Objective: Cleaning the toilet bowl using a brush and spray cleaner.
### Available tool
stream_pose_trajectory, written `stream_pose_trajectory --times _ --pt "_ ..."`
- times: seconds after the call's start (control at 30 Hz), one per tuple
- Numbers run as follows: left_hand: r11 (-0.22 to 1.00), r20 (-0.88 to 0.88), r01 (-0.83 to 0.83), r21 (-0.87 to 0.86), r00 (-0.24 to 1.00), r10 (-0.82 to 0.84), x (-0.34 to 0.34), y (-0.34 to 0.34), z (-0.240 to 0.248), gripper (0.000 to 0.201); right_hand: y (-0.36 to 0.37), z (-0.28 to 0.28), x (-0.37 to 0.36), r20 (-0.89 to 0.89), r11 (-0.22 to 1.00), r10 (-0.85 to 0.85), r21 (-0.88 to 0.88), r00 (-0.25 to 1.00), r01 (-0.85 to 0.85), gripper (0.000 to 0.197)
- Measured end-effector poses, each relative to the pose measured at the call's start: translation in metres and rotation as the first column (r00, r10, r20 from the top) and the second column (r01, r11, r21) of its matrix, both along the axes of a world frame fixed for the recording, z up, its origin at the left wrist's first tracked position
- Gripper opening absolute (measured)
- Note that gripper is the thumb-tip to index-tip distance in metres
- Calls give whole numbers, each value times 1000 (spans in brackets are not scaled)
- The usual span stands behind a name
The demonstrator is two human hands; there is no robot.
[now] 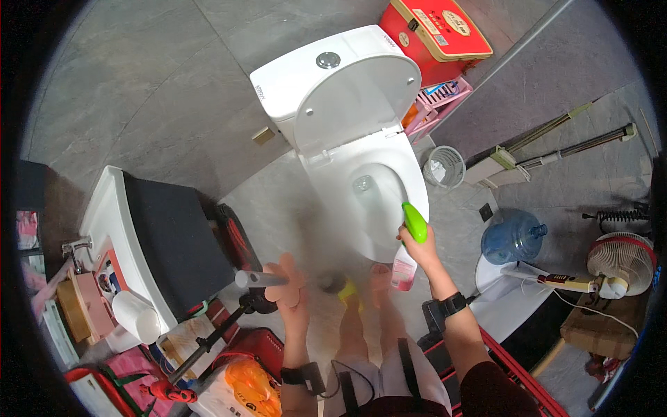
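My right hand [420,249] is wrapped round a spray bottle with a green head [415,222] and a pink-and-white body [404,270]. The bottle is upside down or tilted, I cannot tell which; it is over the right front rim of a white toilet [415,167]. The toilet's lid [361,104] is up, and a little water shows in the bowl. Left of the toilet, my left hand [286,281] grips a grey stick-like handle [258,279]. Its far end is lost in a dark blurred patch at the picture's middle.
A white washbasin [111,194] on a dark cabinet stands left, with a white cup [135,316]. A wire-like waste basket [443,167] stands right of the toilet. Farther right are a blue water jug [513,236] and a fan [620,260]. A red box [434,35] sits behind.
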State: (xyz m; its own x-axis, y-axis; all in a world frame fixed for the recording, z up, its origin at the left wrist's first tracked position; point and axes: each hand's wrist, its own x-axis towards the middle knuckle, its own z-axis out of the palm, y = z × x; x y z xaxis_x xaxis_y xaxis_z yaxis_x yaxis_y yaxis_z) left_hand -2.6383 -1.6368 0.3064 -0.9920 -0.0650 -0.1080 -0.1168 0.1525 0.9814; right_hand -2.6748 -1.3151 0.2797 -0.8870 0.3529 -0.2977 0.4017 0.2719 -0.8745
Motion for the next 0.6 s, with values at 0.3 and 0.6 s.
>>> stream_pose_trajectory --times 0.3,0.6 --pt "998 -83 -6 -65 997 1 -9 41 27 30 29 0 5 -73 989 -128 64 989 133 16" --pt "998 -27 -56 9 998 56 2 55 35 26 34 18 12 -65 971 -180 -173 981 167 14"
